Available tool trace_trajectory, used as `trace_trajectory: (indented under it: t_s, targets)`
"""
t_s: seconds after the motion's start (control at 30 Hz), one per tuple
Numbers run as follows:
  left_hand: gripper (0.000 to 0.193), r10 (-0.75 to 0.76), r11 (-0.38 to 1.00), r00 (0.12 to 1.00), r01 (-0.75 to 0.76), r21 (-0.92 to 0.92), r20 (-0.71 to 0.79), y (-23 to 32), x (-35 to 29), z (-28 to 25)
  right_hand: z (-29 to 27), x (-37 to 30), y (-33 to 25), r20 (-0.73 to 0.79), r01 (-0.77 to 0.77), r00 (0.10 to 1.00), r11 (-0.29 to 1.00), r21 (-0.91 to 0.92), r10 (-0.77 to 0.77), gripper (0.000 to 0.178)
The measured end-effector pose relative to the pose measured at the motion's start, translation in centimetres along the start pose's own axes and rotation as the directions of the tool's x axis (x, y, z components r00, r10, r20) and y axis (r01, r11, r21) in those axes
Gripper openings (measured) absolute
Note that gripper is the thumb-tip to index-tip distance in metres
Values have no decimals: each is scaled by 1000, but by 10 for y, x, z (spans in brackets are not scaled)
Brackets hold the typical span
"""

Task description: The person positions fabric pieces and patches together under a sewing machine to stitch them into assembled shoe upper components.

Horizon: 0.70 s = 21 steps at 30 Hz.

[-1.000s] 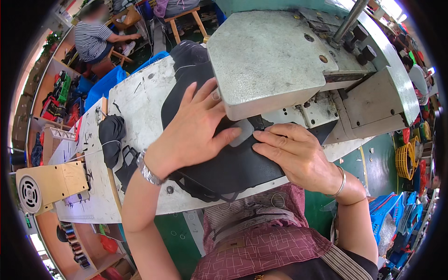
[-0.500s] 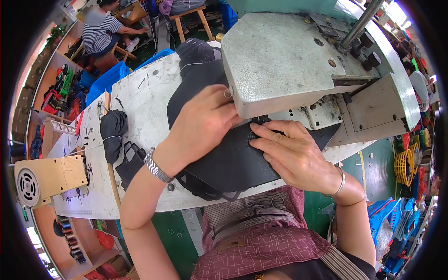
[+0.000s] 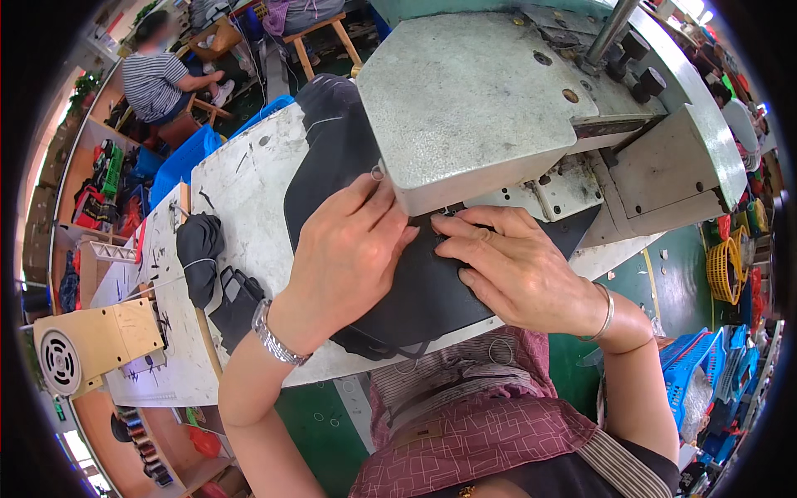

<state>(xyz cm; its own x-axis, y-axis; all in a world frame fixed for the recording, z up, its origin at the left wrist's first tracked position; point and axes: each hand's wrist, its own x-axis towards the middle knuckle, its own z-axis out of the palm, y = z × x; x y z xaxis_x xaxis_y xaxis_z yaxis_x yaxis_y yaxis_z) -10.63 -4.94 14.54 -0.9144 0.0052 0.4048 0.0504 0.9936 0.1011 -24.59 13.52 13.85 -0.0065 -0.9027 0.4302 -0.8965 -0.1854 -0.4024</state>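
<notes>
A large black fabric piece (image 3: 440,295), seemingly part of a bag, lies on the white worktable under the grey sewing machine head (image 3: 473,100). My right hand (image 3: 527,270) rests on it from the right. Thumb and fingertips pinch together at a small black strip (image 3: 448,212) just below the head's front edge. My left hand (image 3: 349,257) is curled over the fabric's left side, close against the head. Its fingers are bent together, and what they hold, if anything, is hidden. The needle area is covered by the head and cannot be seen.
Left on the worktable (image 3: 249,174) lie a tied black bundle (image 3: 199,249) and black strap pieces (image 3: 238,303). A wooden box with a round vent (image 3: 62,357) stands at the table's left end. Blue crates (image 3: 184,162) are beyond it. Another person (image 3: 154,83) sits at the far left.
The view has shifted slightly. My left hand has moved down, back from the machine head, with its fingers more curled. My right fingertips have closed in over the small black strip.
</notes>
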Motion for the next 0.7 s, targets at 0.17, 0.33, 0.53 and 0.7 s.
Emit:
trace_trajectory:
  t_s: [0.17, 0.33, 0.53, 0.7]
  targets:
    - [33, -2, 999, 1000, 3, 52, -15, 14, -5, -1, 2, -3, 1, -43, -17, 999, 999, 31, 18, 30]
    - [36, 9, 998, 999, -6, 58, -53, 22, -10, -2, 3, -4, 0, -82, -8, 997, 999, 52, 12, 26]
    - [33, 2, 994, 999, -7, -105, -42, 1, -2, -5, 6, -4, 2, -102, 3, 995, 1000, 26, 0, 24]
    - [28, -24, 953, 1000, 18, -302, -15, -15, -3, 3, 6, -3, 0, -110, -5, 994, 1000, 14, 6, 24]
